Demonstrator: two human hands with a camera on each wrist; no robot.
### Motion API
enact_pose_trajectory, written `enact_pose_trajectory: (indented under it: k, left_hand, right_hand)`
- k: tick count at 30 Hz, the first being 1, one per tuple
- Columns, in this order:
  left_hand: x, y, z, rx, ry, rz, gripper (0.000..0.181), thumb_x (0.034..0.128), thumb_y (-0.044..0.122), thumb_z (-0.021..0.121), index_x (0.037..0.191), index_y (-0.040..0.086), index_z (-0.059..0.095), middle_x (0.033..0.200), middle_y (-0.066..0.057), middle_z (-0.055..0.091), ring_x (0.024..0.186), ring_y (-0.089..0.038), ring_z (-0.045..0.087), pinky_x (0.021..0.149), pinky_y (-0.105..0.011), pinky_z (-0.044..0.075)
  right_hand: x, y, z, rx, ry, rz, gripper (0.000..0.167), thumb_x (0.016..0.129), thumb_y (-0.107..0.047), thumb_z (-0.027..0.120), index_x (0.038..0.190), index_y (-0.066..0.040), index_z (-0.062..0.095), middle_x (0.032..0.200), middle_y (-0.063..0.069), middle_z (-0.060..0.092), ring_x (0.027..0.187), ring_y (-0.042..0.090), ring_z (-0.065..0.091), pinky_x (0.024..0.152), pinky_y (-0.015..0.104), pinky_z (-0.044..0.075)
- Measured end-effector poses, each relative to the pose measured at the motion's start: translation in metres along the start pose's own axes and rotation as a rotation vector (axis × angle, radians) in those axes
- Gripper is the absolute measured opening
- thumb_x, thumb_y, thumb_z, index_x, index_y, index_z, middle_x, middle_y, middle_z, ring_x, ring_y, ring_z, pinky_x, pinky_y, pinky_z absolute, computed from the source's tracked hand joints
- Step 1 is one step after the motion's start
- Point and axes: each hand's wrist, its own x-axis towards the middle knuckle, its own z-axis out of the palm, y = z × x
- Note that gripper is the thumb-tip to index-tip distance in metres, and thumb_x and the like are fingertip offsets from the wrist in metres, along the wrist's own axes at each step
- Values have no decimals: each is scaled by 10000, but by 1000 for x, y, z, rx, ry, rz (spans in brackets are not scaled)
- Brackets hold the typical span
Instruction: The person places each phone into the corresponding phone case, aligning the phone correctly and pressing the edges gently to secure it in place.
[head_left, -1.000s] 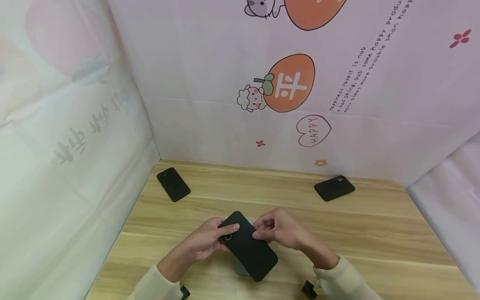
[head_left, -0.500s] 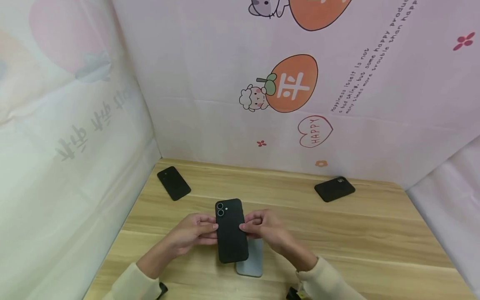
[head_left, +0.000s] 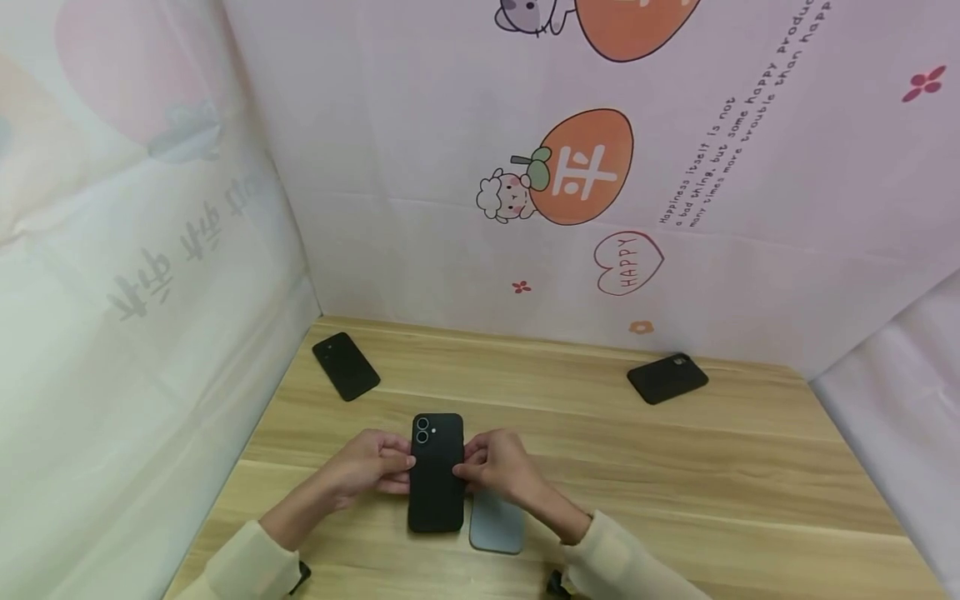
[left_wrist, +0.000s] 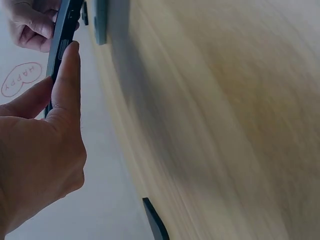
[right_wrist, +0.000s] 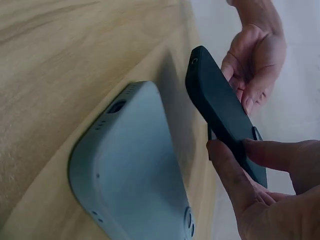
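Observation:
A black smartphone (head_left: 437, 487), back side up with two ringed lenses at its upper left, is held just above the table between both hands. My left hand (head_left: 369, 460) pinches its left long edge, thumb on top and fingers beneath. On the opposite edge, my right hand (head_left: 501, 467) grips it the same way. The right wrist view shows the phone (right_wrist: 220, 100) raised off the wood, with a gap under it. Lying flat beside it, partly under my right hand, is a pale blue phone (head_left: 497, 525), its port end (right_wrist: 117, 107) toward the right wrist camera.
On the wooden table (head_left: 675, 475), a black phone (head_left: 347, 367) lies at the far left and another black phone (head_left: 667, 379) at the far right. Printed cloth walls (head_left: 420, 250) rise behind and to the left of the table.
The black phone has turned from slanted to nearly straight and shifted left, off the pale blue phone, which now shows more. My left hand's thumb moved from its back to its edge.

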Motion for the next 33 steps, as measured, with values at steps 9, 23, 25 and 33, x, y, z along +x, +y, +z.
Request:
enact_pose_trajectory:
  k: [9, 23, 25, 33]
  left_hand:
    - [4, -8, -3, 81, 24, -19, 230, 1019, -56, 602, 1223, -156, 640, 990, -186, 778, 827, -218, 758, 799, -419, 660]
    - [11, -14, 3, 231, 132, -14, 104, 1013, -55, 631, 1088, -92, 693, 874, -89, 683, 744, -154, 673, 716, -336, 659]
    - [12, -14, 4, 283, 161, -10, 101, 1004, -53, 645, 1077, -79, 708, 877, -91, 671, 732, -152, 674, 699, -329, 657]
    - [15, -13, 9, 398, 254, 21, 141, 934, -104, 704, 1074, -91, 715, 806, -83, 707, 682, -147, 699, 648, -330, 653]
  right_hand:
    - [4, 3, 8, -123, -32, -24, 89, 906, 32, 778, 969, 86, 747, 781, 121, 776, 641, 192, 755, 547, 247, 610]
    - [9, 0, 13, -261, -4, -45, 111, 918, -20, 793, 819, 9, 754, 667, 61, 742, 547, 150, 711, 481, 190, 507]
    - [9, 1, 13, -270, -4, -37, 117, 918, -30, 797, 814, 3, 754, 667, 50, 740, 549, 146, 709, 483, 186, 500]
    - [10, -1, 14, -315, -9, -38, 159, 928, -69, 800, 784, -5, 775, 608, 24, 716, 519, 117, 683, 466, 177, 470]
